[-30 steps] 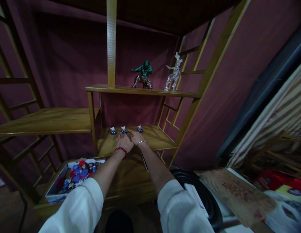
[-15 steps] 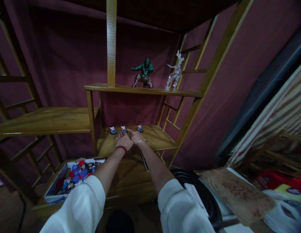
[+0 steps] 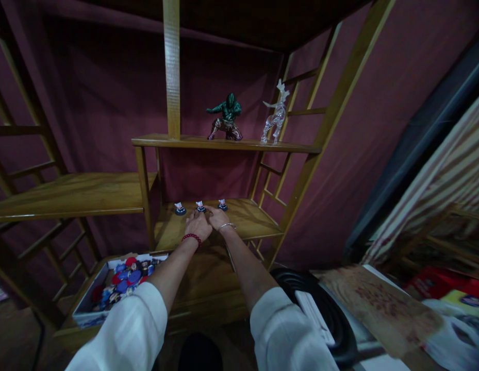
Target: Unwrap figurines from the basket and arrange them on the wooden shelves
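Observation:
Three small white-topped figurines on dark round bases stand in a row on the lower wooden shelf: a left figurine, a middle figurine and a right figurine. My left hand, with a red bead bracelet at the wrist, has its fingers closed at the front of the middle figurine's base. My right hand, wearing a silver bangle, lies beside it. Its fingers stretch toward the same base from the right, holding nothing I can see. The fingertips are partly hidden behind the hands.
On the shelf above stand a green crouching statuette and a clear deer figure. A box full of small red and blue figures sits low at the left. Black coiled tubing lies at the lower right.
The middle figurine has shifted slightly to the right, away from the left one, with both hands staying at it. The outer two figurines have kept their places.

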The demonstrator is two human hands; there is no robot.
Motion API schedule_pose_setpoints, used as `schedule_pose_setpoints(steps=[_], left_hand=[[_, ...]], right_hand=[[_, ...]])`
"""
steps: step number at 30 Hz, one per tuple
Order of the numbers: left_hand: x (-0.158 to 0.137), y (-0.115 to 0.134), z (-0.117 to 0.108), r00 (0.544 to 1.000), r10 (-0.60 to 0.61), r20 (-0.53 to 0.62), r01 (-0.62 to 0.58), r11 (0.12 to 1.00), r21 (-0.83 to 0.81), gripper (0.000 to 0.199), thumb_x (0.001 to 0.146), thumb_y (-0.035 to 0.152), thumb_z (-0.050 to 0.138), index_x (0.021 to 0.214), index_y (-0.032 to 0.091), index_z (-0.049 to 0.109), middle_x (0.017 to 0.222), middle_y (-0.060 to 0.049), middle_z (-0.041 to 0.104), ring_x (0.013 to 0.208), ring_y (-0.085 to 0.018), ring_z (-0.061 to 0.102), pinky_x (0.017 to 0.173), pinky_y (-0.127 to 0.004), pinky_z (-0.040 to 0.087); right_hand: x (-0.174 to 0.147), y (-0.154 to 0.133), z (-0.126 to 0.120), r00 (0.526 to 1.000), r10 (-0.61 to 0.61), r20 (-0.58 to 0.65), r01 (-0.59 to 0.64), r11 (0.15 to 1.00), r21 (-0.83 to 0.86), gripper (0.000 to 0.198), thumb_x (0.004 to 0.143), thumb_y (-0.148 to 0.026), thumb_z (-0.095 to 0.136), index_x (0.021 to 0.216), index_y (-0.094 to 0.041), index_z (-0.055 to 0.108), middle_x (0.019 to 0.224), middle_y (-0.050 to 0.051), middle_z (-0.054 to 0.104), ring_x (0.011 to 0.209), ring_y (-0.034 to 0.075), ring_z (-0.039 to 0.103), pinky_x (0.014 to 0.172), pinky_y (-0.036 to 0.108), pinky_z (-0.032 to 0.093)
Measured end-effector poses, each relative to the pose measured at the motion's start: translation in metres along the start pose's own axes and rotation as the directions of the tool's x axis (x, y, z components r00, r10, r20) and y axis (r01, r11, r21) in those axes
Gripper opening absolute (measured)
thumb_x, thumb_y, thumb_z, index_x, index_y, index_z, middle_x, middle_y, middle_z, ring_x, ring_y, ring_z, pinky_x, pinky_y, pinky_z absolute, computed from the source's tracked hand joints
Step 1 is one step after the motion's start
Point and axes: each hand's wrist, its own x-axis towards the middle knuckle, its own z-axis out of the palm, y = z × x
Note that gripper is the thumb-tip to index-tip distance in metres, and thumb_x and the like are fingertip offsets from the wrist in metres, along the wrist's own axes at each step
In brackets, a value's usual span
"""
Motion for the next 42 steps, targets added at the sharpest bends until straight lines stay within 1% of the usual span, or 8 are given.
schedule_pose_setpoints(steps=[4,11,14,18,24,30,42], left_hand=[[0.0,0.0,0.001,1.0,0.025,-0.006,-0.025,1.0,-0.004,0.032,0.076,0.022,0.034,0.103,0.016,0.05,0.124,-0.012,0.045,0.121,-0.025,0.031,0.094,-0.041,0.029],[0.002,-0.001,0.003,1.0,0.022,0.002,-0.022,1.0,-0.012,0.032,0.076,0.022,0.034,0.104,0.016,0.049,0.127,-0.012,0.043,0.122,-0.025,0.03,0.094,-0.041,0.029],[0.003,-0.002,0.006,1.0,0.021,-0.003,-0.021,1.0,-0.007,0.034,0.077,0.022,0.032,0.107,0.016,0.048,0.129,-0.011,0.041,0.124,-0.024,0.028,0.095,-0.041,0.028],[0.004,-0.002,0.009,1.0,0.013,0.023,-0.013,1.0,0.004,0.039,0.078,0.022,0.03,0.112,0.013,0.047,0.133,-0.013,0.038,0.125,-0.024,0.025,0.097,-0.042,0.025],[0.005,-0.003,0.012,0.999,0.027,0.03,-0.028,0.999,0.041,0.044,0.079,0.024,0.029,0.118,0.01,0.044,0.135,-0.015,0.035,0.127,-0.025,0.023,0.099,-0.043,0.023],[0.005,-0.003,0.011,0.999,0.021,0.038,-0.022,0.999,0.031,0.048,0.079,0.025,0.029,0.123,0.008,0.041,0.136,-0.015,0.033,0.128,-0.025,0.021,0.099,-0.043,0.022],[0.004,-0.003,0.011,1.0,0.02,0.019,-0.021,0.999,0.034,0.044,0.079,0.024,0.03,0.118,0.01,0.046,0.135,-0.014,0.035,0.127,-0.025,0.024,0.099,-0.044,0.023]], right_hand=[[0.0,0.002,0.002,0.999,0.031,-0.028,-0.031,0.999,0.007,0.048,0.073,-0.012,0.041,0.117,-0.029,0.051,0.113,-0.002,0.06,0.101,0.014,0.056,0.085,0.021,0.041],[-0.001,0.0,0.001,0.998,0.053,-0.04,-0.054,0.999,-0.009,0.046,0.074,-0.014,0.041,0.114,-0.03,0.054,0.109,-0.001,0.062,0.098,0.015,0.057,0.084,0.022,0.042],[-0.001,-0.001,0.0,0.998,0.055,-0.035,-0.056,0.998,-0.013,0.045,0.075,-0.015,0.041,0.115,-0.03,0.054,0.108,0.0,0.062,0.097,0.015,0.057,0.082,0.021,0.042],[-0.002,-0.003,-0.001,0.998,0.064,-0.024,-0.064,0.998,-0.02,0.043,0.076,-0.018,0.041,0.116,-0.03,0.053,0.107,0.0,0.063,0.096,0.014,0.058,0.081,0.02,0.043],[-0.002,-0.003,0.0,0.996,0.057,-0.068,-0.06,0.998,-0.033,0.043,0.076,-0.014,0.039,0.112,-0.029,0.056,0.108,0.0,0.062,0.098,0.014,0.057,0.084,0.021,0.042],[-0.002,-0.001,0.002,0.994,0.061,-0.092,-0.063,0.998,-0.011,0.039,0.075,-0.015,0.041,0.105,-0.028,0.061,0.107,-0.001,0.063,0.099,0.015,0.057,0.085,0.022,0.042],[-0.001,0.001,0.004,0.994,0.053,-0.092,-0.051,0.998,0.026,0.043,0.071,-0.011,0.042,0.105,-0.027,0.061,0.107,-0.001,0.063,0.098,0.014,0.057,0.085,0.02,0.041]])
